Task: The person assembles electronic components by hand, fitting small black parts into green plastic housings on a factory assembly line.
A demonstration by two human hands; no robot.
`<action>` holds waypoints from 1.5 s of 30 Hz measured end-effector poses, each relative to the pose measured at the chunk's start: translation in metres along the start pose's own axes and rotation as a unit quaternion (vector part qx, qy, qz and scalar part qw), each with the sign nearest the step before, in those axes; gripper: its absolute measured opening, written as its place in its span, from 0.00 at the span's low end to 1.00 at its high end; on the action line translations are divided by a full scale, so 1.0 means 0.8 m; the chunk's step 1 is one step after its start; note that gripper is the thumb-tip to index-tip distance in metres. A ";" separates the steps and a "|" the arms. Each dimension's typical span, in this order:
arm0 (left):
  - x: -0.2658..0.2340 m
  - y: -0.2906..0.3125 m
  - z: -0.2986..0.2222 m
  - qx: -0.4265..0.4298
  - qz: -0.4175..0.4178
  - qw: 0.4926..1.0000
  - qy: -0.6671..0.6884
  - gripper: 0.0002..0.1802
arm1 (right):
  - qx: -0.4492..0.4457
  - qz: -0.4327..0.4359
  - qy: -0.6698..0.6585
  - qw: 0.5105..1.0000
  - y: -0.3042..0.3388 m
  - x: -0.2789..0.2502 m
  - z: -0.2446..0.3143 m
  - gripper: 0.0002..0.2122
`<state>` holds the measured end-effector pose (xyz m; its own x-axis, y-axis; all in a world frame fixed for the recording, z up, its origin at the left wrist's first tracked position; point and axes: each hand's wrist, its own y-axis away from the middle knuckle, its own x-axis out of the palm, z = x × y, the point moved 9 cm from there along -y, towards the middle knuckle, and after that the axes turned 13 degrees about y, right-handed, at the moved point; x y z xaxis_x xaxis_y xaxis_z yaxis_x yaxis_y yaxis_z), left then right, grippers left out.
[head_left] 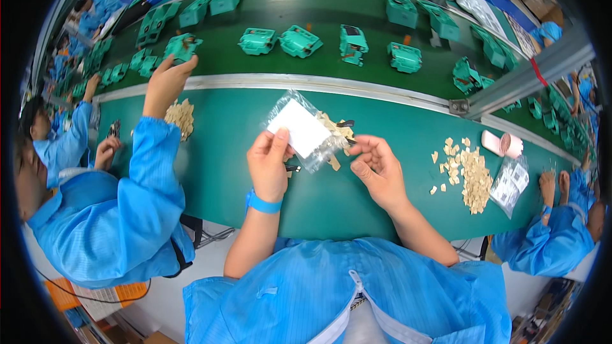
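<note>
My left hand pinches a clear plastic bag by its lower left side, thumb on top. A white card or label shows in the bag. On the right, my right hand is beside the bag's edge, thumb and index finger apart. Its index fingertip is close to a small dark piece; whether they touch I cannot tell. Behind and partly under the bag lies a pile of small cream-coloured pieces, with another dark piece on it.
A larger heap of cream pieces lies right, beside a bag with labels and a pink roll. Beyond a metal rail, green housings stand on a conveyor belt. A co-worker at left reaches toward one housing.
</note>
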<state>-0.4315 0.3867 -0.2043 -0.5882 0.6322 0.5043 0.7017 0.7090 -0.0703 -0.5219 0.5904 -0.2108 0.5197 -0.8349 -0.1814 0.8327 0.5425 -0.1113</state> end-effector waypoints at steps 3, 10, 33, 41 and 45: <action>0.041 0.032 0.011 -0.018 0.059 0.997 -0.038 0.11 | -0.016 -0.027 -0.146 0.989 0.001 -0.014 0.001 0.25; 0.065 0.075 0.013 -0.043 0.105 0.990 -0.082 0.12 | -0.010 -0.130 -0.127 0.983 0.078 -0.158 -0.005 0.16; 0.065 0.057 0.039 0.190 0.180 0.744 -0.615 0.44 | 0.556 -0.494 0.259 0.616 0.661 -0.338 -0.575 0.34; 0.025 0.056 0.005 0.234 0.065 0.825 -0.509 0.29 | 0.302 -0.699 0.063 0.645 0.585 -0.438 -0.387 0.25; 0.031 0.056 0.000 0.272 0.083 0.823 -0.492 0.27 | 0.175 -0.752 0.122 0.623 0.531 -0.478 -0.233 0.20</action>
<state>-0.4146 0.4344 -0.1949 -0.7301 0.4923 -0.4739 0.6798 0.4528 -0.5769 -0.4026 1.1577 -0.3712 -0.9086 -0.3123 -0.2774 0.3557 -0.9266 -0.1221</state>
